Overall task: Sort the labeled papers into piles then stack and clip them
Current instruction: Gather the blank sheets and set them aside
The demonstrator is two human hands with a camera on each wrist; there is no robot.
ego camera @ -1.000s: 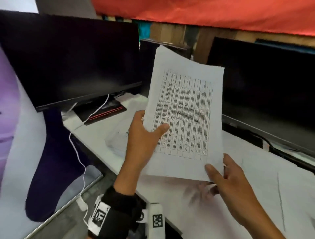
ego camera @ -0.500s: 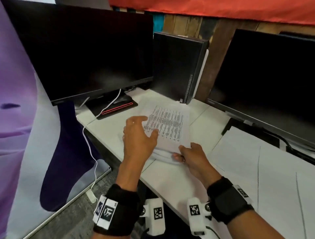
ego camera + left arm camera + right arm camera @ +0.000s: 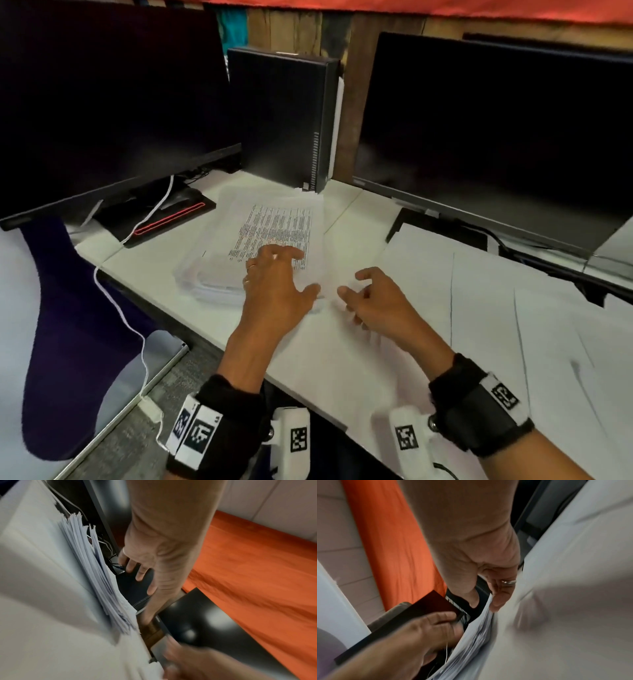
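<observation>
Both hands let go: left hand flat on paper stack, right hand loose, empty.
Printed sheet now tops the uneven stack on the bench.

I see a white paper stack, its top sheet printed with a dense black table. The desk is white. Both monitors and the computer tower are black. An orange-red cloth hangs above. Black wristbands carry black-and-white square markers.
</observation>
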